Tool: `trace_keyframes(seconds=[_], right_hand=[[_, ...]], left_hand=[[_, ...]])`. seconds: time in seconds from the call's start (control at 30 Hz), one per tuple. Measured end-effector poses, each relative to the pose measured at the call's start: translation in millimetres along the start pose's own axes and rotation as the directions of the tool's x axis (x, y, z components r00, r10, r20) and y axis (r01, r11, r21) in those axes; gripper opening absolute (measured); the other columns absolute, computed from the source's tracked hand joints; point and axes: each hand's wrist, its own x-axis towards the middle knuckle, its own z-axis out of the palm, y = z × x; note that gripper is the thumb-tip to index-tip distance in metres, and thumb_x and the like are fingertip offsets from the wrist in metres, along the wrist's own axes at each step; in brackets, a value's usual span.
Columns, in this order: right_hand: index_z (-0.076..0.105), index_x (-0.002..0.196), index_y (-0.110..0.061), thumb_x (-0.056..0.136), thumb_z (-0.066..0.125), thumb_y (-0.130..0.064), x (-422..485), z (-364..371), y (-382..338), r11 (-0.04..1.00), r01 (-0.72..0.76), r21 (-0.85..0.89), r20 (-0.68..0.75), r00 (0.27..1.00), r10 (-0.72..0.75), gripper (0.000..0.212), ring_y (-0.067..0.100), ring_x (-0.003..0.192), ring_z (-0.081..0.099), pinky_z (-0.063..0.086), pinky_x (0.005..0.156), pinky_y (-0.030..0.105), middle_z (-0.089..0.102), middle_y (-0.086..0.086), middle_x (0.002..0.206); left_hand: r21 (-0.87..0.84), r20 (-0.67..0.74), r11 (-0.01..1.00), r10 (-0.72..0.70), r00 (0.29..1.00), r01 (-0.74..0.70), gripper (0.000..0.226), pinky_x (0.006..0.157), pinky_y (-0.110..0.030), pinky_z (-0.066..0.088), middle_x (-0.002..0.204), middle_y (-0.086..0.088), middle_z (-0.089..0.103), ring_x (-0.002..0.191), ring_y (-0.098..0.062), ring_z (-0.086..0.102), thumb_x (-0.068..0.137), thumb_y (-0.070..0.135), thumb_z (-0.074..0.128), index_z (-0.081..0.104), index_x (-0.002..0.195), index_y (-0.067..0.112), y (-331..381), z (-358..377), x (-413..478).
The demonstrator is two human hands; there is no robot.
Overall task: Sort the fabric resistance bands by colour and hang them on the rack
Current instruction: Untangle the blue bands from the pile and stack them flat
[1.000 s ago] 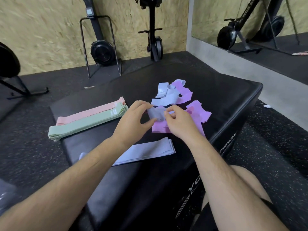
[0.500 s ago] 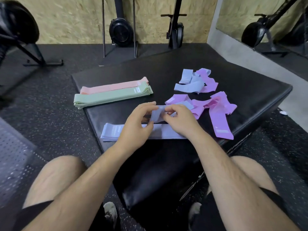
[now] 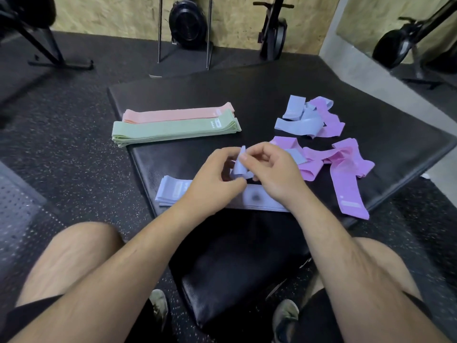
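Note:
My left hand (image 3: 212, 180) and my right hand (image 3: 277, 174) both pinch one folded light blue band (image 3: 239, 164), held just above the black padded box (image 3: 247, 95). Under my wrists lies a flat stack of light blue bands (image 3: 173, 191). A flat pink stack (image 3: 178, 113) and a green stack (image 3: 173, 131) lie side by side at the box's left. To the right sits a loose heap of purple bands (image 3: 343, 169), and behind it a tangle of blue and purple bands (image 3: 306, 120).
The box stands on speckled black rubber floor (image 3: 61, 134). A metal frame (image 3: 184, 33) and exercise machines stand against the wooden back wall. A mirror (image 3: 408, 33) fills the right wall. My knees and shoes are below the box's near corner.
The view has tilted down and nearer. My hands have lifted the blue band off the purple heap, drawn it towards me over the flat blue stack, and turned it more upright.

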Motion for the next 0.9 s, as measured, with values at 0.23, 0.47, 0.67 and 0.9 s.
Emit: trace_keyframes(seconds=[0.23, 0.47, 0.67, 0.9], right_hand=[[0.068, 0.110, -0.018, 0.099, 0.058, -0.006, 3, 7, 2, 0.995, 0.096, 0.004, 0.007, 0.995, -0.096, 0.019, 0.013, 0.094, 0.070, 0.048, 0.074, 0.019, 0.073, 0.001, 0.099], [0.065, 0.115, -0.030, 0.095, 0.068, -0.026, 6, 8, 10, 0.885, 0.259, -0.388, 0.206, 0.960, -0.191, 0.020, 0.000, 0.128, 0.046, 0.035, 0.111, 0.032, 0.056, -0.028, 0.121], [0.066, 0.098, -0.025, 0.099, 0.063, -0.028, 11, 2, 8, 0.771, 0.354, -0.529, 0.243, 0.934, -0.262, 0.005, 0.009, 0.095, 0.049, 0.034, 0.096, 0.029, 0.061, -0.022, 0.093], [0.064, 0.105, -0.027, 0.100, 0.061, -0.030, 24, -30, 23, 0.692, 0.210, -0.691, 0.169, 0.977, -0.128, 0.006, 0.023, 0.110, 0.046, 0.033, 0.093, 0.034, 0.064, -0.009, 0.108]], left_hand=[[-0.105, -0.262, 0.993, -0.085, 0.961, 0.059, 0.017, 0.080, -0.021, 0.050, 0.091, 0.012, 0.074, 0.086, -0.005, 0.067, 0.093, 0.005, 0.063, 0.070, 0.096, 0.020, -2, -20, 6], [-0.085, -0.209, 0.996, -0.042, 0.977, 0.025, 0.015, 0.085, -0.040, 0.055, 0.095, 0.001, 0.076, 0.088, -0.021, 0.070, 0.092, 0.007, 0.065, 0.071, 0.097, 0.021, -2, -30, -3], [0.013, -0.242, 1.000, -0.021, 0.970, 0.025, 0.009, 0.068, -0.014, 0.045, 0.080, 0.013, 0.072, 0.069, 0.000, 0.059, 0.091, 0.011, 0.072, 0.072, 0.089, 0.020, 4, -35, -7], [-0.165, -0.354, 0.982, -0.146, 0.924, 0.092, 0.014, 0.074, -0.025, 0.047, 0.079, 0.008, 0.070, 0.074, -0.008, 0.058, 0.087, 0.015, 0.078, 0.072, 0.080, 0.025, -3, -56, -1]])
